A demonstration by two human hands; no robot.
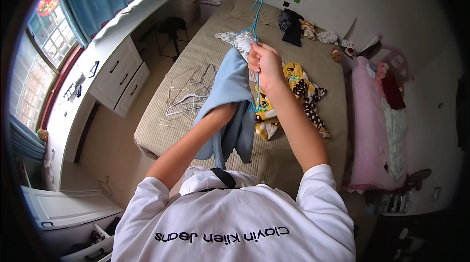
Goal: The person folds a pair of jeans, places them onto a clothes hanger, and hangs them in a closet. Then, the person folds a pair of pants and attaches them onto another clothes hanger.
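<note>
A light blue garment (227, 81) hangs over my left forearm (192, 140). My left hand is inside the cloth, so its fingers are hidden. My right hand (265, 66) is closed around one side of a blue hanger (255, 21), whose hook points away from me toward the head of the bed. One end of the hanger reaches the garment, and its other end hangs below my right hand. The lower part of the garment drapes down in front of my chest, above the bed.
On the bed (161, 115) lie several loose hangers (188, 103), a yellow, black and white patterned cloth (308, 98), white clothing (243, 42) and dark clothing (292, 27). White drawers (119, 73) line the left. A pink-covered piece of furniture (369, 130) stands at right.
</note>
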